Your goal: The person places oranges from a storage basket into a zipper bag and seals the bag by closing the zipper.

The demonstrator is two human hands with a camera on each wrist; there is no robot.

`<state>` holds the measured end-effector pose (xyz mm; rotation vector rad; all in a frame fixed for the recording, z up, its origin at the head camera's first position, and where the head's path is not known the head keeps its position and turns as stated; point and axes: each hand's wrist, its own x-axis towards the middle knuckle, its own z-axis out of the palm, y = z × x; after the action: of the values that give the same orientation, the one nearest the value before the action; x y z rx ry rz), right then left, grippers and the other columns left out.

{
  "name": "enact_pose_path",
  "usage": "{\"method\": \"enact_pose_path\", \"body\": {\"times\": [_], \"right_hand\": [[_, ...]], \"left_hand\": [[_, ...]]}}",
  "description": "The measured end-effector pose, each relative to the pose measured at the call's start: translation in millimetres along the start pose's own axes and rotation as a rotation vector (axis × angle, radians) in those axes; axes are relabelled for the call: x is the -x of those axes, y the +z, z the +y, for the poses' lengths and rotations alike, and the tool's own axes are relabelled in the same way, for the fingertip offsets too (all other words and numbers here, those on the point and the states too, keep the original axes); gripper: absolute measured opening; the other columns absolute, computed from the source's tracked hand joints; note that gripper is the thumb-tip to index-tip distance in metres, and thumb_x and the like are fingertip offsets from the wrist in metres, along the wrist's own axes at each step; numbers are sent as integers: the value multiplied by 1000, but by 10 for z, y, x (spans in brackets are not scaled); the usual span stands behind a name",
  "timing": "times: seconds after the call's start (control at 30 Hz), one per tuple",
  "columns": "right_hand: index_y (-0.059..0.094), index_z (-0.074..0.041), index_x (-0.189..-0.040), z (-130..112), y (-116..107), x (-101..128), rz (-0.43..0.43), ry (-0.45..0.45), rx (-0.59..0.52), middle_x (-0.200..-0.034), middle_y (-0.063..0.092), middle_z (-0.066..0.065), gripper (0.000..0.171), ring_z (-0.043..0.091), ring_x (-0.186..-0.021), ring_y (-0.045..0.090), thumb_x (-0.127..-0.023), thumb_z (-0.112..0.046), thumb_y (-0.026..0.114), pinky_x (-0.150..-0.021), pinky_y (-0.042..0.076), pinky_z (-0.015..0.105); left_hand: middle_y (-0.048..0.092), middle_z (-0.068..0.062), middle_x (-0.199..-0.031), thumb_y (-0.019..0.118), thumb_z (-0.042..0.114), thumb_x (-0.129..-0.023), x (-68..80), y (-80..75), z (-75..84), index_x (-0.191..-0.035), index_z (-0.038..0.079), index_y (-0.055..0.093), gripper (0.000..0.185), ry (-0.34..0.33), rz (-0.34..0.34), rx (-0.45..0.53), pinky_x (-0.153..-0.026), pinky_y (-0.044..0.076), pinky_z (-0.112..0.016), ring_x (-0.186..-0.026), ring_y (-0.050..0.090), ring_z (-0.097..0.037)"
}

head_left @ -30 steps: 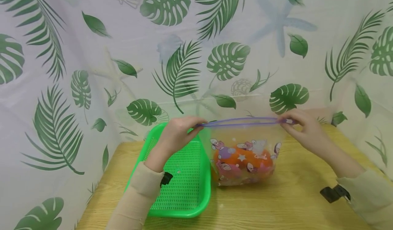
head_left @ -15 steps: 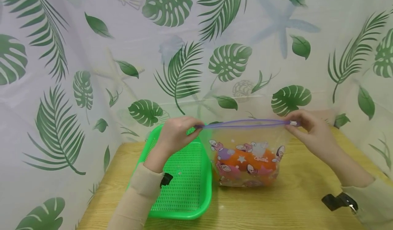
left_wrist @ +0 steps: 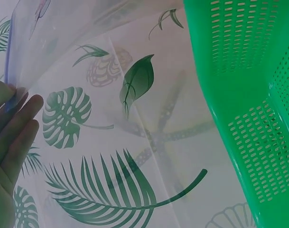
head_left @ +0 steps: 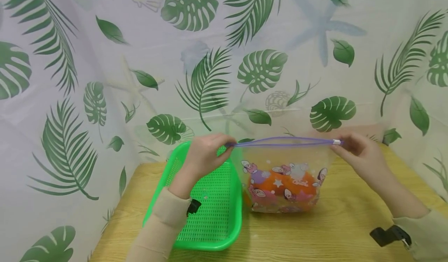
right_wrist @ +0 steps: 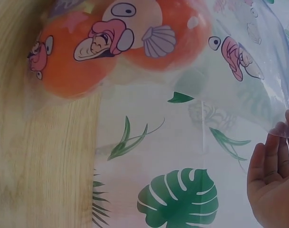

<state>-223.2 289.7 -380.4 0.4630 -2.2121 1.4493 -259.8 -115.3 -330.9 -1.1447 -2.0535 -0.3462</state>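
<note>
Head view: left hand [head_left: 204, 153] pinching bag [head_left: 283, 176] corner, right hand [head_left: 357, 155] pinching slider [head_left: 336, 142] at far end; bag upright on table [head_left: 332, 231], touching basket [head_left: 210, 203]. Advisable: keep zip taut, level; seat slider fully.

Clear glossy plastic zip bag [head_left: 283, 176] at frame centre, perforated shiny green plastic basket [head_left: 210, 199] lower centre-left, matt light wood-grain table [head_left: 315, 234], smooth leaf-print plastic curtain [head_left: 105, 60] behind

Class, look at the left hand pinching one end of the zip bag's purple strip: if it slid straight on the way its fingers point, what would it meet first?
Probably the right hand, which pinches the white slider at the far end of the zip bag. The left hand points rightward along the purple strip; nothing else shows between, though depth is unclear.
</note>
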Motion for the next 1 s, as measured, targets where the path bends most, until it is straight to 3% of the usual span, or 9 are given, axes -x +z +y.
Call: {"method": "enact_pose_path", "body": {"times": [0.13,0.6,1.0], "right_hand": [[72,-18,-108,20,-14,16,15,19,6,-95,66,-27,24,-7,-86,61,-98,3,70,-76,49,4],[71,-15,-110,49,3,38,2,67,-22,-97,66,-24,17,-3,-87,59,-101,-2,69,-76,50,5],[72,-16,-111,7,33,29,1,75,-44,-98,66,-23,18,-3,-88,60,-101,-2,68,-76,51,6]], "left_hand": [[81,0,-95,79,5,-91,-1,44,20,-103,11,75,14,-1,-2,4,-67,60,-25,-83,77,-11],[81,0,-97,79,7,-91,2,74,54,-105,11,76,15,-30,-2,10,-61,57,-24,-82,77,-12],[80,2,-101,78,15,-92,-124,102,167,-105,13,76,13,1,4,-19,-66,59,-24,-85,77,-12]]}}
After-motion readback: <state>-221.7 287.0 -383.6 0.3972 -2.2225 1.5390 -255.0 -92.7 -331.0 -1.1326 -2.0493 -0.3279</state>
